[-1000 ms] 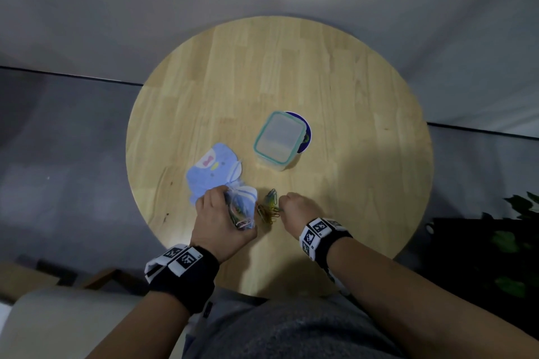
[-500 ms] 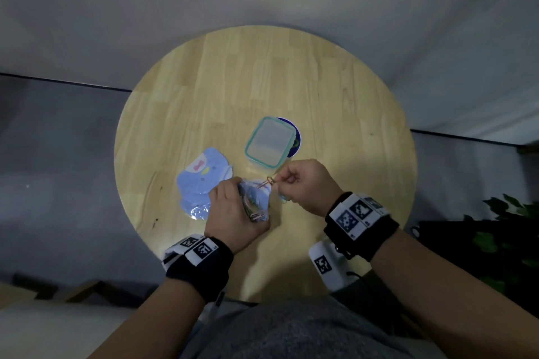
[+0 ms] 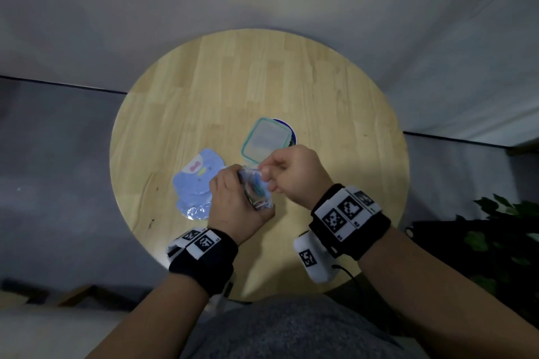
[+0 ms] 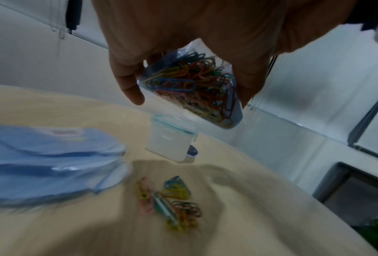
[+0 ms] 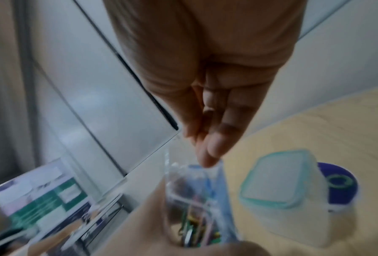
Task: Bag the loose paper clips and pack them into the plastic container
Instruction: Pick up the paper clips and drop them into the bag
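Centrally, above the near part of the round wooden surface point(image 3: 262, 81), the left hand point(image 3: 233, 207) was curled round a small clear bag point(image 4: 197, 86) held clear of the surface, already well filled with coloured paper clips. The right hand point(image 3: 291, 175) had its fingertips point(image 5: 207, 154) pinched together at the bag's open mouth; whether a clip lay between them could not be told, as the right wrist view was blurred.

A remaining heap of loose clips point(image 4: 172, 206) lay on the surface below the bag, just beside a stack of blue printed bags point(image 3: 198, 181). Bagging therefore appeared unfinished.

The plastic container point(image 3: 267, 138), translucent with a teal-rimmed lid, stood beyond the hands with the lid on; its contents could not be seen through the lid. It rested partly over a dark blue disc point(image 5: 339, 183).

Risks, as judged from this moment: the bag hung tilted with its mouth unsealed, so a slackened left grip or a further tilt could spill clips back onto the surface. A clip released off-centre at the narrow mouth could catch on the rim and fall outside. The linked, tangled clips in the heap might lift in clumps and drop strays. The full bag might prove too bulky for the container unless flattened, and the lid had yet to be opened.
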Tool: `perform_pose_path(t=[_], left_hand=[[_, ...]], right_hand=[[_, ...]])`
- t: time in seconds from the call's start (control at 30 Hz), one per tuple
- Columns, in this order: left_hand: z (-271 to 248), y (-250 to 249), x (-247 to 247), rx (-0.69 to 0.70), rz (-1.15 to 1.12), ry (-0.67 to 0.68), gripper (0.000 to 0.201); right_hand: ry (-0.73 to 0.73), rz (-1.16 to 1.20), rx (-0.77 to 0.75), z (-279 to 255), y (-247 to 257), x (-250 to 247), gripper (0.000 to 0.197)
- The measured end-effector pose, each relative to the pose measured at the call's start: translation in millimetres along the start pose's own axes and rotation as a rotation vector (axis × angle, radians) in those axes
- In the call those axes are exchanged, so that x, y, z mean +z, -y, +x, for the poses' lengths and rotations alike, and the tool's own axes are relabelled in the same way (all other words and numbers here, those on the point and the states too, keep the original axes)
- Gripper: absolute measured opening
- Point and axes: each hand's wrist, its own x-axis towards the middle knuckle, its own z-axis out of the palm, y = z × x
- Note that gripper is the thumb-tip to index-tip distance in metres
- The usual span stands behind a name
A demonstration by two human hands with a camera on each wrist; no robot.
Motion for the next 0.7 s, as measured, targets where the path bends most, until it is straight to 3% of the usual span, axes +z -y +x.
perform_pose_path(t=[0.1, 0.17, 0.23, 0.3, 0.4, 0.53, 0.63, 0.7], left_hand=[[-4.7, 18.6, -10.6, -0.086, 0.056, 0.022, 0.076], [-9.9, 30.9, -17.8, -0.142, 0.096, 0.045, 0.082], [-15.9, 40.6, -22.7, -0.165, 0.137, 0.066, 0.086], [-21.6, 47.4, -25.9, -0.176, 0.161, 0.084, 0.087], [-28.7, 54.2, -30.4, -0.156, 0.186, 0.097, 0.082], [-33.6, 60.8, -37.6, -0.101, 0.224, 0.097, 0.074], [-34.0, 66.1, -40.7, -0.107, 0.241, 0.115, 0.076], [-33.9, 68.2, -40.3, -0.119, 0.245, 0.141, 0.078]], right_hand=[[-0.162, 0.066, 0.075, 13.8, -34.1, 5.4, 0.016], [-0.095, -0.124, 0.147, 23.0, -63.0, 15.9, 0.005], [0.067, -0.375, 0.276, 25.3, -84.7, 34.5, 0.025], [0.134, -0.510, 0.334, 24.5, -98.1, 55.0, 0.050], [0.147, -0.561, 0.254, 24.2, -106.4, 81.5, 0.069], [0.263, -0.761, 0.027, 25.1, -109.6, 94.8, 0.055], [0.269, -0.794, -0.012, 24.6, -111.2, 89.8, 0.035], [0.261, -0.795, -0.013, 22.4, -115.2, 84.2, 0.032]])
